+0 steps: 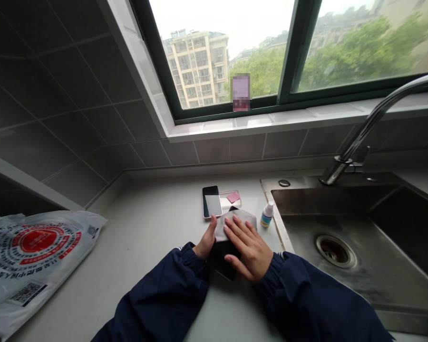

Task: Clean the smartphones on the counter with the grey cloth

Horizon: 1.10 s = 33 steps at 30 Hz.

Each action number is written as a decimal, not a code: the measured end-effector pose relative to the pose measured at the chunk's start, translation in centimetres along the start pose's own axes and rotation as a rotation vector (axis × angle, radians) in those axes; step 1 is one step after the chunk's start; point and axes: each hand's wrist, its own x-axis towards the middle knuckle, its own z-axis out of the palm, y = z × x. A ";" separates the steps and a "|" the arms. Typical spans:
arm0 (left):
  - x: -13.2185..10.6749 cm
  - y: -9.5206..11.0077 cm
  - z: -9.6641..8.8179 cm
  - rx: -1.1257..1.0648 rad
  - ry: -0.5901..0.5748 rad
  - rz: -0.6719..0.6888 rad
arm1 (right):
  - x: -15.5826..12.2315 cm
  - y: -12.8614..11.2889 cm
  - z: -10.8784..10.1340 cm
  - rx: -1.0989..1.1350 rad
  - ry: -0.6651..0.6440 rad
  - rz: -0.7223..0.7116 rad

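A grey cloth (225,230) lies over the upper part of a glossy black phone (224,261), whose dark lower end and one far corner show. My right hand (248,247) rests flat on the cloth, fingers stretched and slightly apart. Along the phone's left edge my left hand (205,243) grips it with the thumb raised; its other fingers are hidden. Just beyond the hands lies a second phone (211,202), dark screen up with a pale rim. Beside it is a clear phone case (227,202) bearing a pink paper piece (233,197). A small white-capped bottle (267,214) stands to the right.
A steel sink (299,237) with a drain (335,251) is set into the white counter (146,237) on the right, under a curved chrome faucet (356,128). A printed plastic bag (39,256) lies at left. Behind rises a tiled wall with a window sill (214,129).
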 end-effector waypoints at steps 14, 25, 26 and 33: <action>0.1 0.8 0.3 -0.015 0.154 -0.028 | -0.2 -1.4 -0.8 0.236 -0.038 -0.236; -0.3 0.7 0.5 -0.107 0.114 -0.086 | -0.2 -1.2 -0.1 0.173 -0.095 -0.196; -0.4 0.7 0.4 -0.114 0.104 -0.090 | -0.2 -1.1 -0.1 0.160 -0.083 -0.181; -0.6 -0.6 0.6 -0.091 -0.026 0.015 | -0.2 -0.7 0.2 0.036 -0.017 -0.048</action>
